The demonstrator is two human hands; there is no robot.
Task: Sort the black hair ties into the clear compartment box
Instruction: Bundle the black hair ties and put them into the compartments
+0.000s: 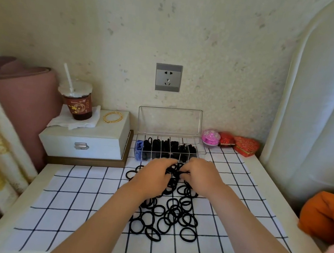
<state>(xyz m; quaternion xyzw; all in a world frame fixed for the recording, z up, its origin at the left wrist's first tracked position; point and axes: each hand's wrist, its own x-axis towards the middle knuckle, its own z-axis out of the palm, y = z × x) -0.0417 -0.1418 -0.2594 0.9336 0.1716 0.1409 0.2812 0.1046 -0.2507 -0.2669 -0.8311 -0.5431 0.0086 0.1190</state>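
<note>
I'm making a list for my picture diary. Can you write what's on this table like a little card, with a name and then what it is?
left hand: gathering hair ties
right hand: pinching hair ties too
hair ties: black, a loose pile on the checked cloth
clear box: lid up, several compartments filled with black ties
white case: left of the box, a drink cup and gold bangle on top
wall socket: above the box

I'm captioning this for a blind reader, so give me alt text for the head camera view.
Two bare hands, left hand and right hand, gather black hair ties from a loose pile on a grid-patterned cloth, just in front of an open clear compartment box already partly filled with ties. A white jewellery box with a drink cup sits to the left.
</note>
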